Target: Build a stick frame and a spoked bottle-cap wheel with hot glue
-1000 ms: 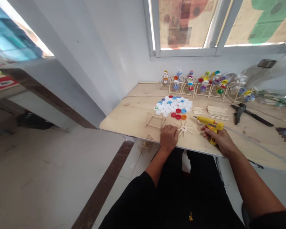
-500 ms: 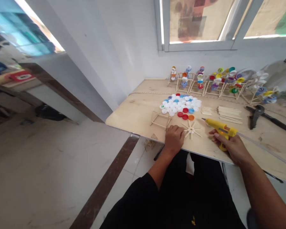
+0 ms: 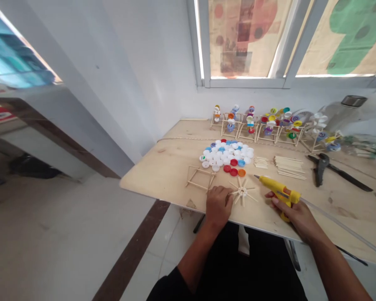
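Observation:
My right hand [image 3: 296,213] is wrapped round the handle of a yellow hot glue gun [image 3: 280,189], whose nozzle points left. Its tip is over the table, right of a star-shaped wheel of wooden sticks [image 3: 242,192] with a whitish hub. The wheel lies flat near the table's front edge. From its left side, the curled fingers of my left hand [image 3: 218,205] pinch the end of one spoke; the fingertips are partly hidden. Just behind that hand stands a box-shaped frame of thin sticks [image 3: 201,178].
Bottle caps [image 3: 221,155], mostly white, lie beyond the wheel. Short sticks [image 3: 261,162] and longer sticks [image 3: 290,167] are piled to the right, near black-handled pliers-like tools [image 3: 322,167]. Several stick frames with coloured caps [image 3: 265,129] line the back. A glue stick trails behind the gun.
The camera view has shifted, so the table appears lower and further left. Both hands, the glue gun and the stick wheel keep nearly the same places on the table.

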The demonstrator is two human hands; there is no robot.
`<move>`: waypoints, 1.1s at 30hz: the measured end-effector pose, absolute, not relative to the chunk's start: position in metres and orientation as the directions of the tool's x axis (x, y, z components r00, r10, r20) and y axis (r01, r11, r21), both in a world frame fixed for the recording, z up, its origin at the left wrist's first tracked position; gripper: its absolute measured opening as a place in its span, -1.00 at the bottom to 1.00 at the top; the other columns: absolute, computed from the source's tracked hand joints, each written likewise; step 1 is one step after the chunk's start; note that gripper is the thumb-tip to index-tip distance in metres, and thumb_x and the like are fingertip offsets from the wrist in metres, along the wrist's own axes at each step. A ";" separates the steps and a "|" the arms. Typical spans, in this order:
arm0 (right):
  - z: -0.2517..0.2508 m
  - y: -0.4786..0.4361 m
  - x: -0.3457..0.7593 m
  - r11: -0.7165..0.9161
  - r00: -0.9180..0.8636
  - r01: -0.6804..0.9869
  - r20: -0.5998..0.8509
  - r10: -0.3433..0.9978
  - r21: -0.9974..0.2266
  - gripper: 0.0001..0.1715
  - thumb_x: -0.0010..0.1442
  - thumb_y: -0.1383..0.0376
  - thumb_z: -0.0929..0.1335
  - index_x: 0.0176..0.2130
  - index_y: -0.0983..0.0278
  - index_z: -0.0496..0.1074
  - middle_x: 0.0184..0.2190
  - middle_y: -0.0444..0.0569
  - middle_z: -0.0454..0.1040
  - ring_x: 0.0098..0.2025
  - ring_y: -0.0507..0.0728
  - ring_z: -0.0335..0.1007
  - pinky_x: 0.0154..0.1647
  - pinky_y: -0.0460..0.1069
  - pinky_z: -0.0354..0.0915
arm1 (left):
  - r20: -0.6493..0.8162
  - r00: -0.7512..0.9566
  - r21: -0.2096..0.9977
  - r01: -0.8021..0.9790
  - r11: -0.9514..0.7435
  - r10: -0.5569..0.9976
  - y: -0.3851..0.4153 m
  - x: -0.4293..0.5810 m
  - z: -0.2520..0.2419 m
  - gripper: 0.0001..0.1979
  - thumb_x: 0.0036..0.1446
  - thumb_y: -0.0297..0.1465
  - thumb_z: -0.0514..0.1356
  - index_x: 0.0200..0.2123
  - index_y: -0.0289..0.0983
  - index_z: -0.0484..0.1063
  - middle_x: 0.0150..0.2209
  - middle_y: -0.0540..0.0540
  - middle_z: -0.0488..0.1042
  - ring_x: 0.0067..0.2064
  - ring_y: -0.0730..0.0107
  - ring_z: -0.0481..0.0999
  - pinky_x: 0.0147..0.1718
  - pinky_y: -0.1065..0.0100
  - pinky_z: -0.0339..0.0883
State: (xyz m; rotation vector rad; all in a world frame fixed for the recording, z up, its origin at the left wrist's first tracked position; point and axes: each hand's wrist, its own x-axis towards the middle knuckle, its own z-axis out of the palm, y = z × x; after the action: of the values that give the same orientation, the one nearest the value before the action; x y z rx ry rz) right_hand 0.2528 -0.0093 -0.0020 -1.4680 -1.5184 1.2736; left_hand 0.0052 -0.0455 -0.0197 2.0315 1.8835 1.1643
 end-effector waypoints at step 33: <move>0.038 -0.029 0.239 0.127 -0.224 0.775 -0.080 0.971 -0.619 -0.45 0.08 -0.12 0.28 -0.39 0.29 0.50 -0.45 0.00 0.53 -0.38 0.18 0.46 -0.37 -0.02 0.36 | 0.318 -0.011 0.605 0.772 -0.194 0.948 -0.031 0.013 -0.006 -0.94 0.14 -0.43 0.22 -0.35 -0.19 0.51 -0.34 -0.02 0.52 -0.24 0.31 0.41 -0.17 0.21 0.14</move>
State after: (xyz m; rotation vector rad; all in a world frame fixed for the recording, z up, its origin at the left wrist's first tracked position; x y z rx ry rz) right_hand 0.2385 -0.0285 0.0384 -1.6942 -2.0686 0.7952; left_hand 0.0131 -0.0313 -0.0064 2.0116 1.8093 1.0031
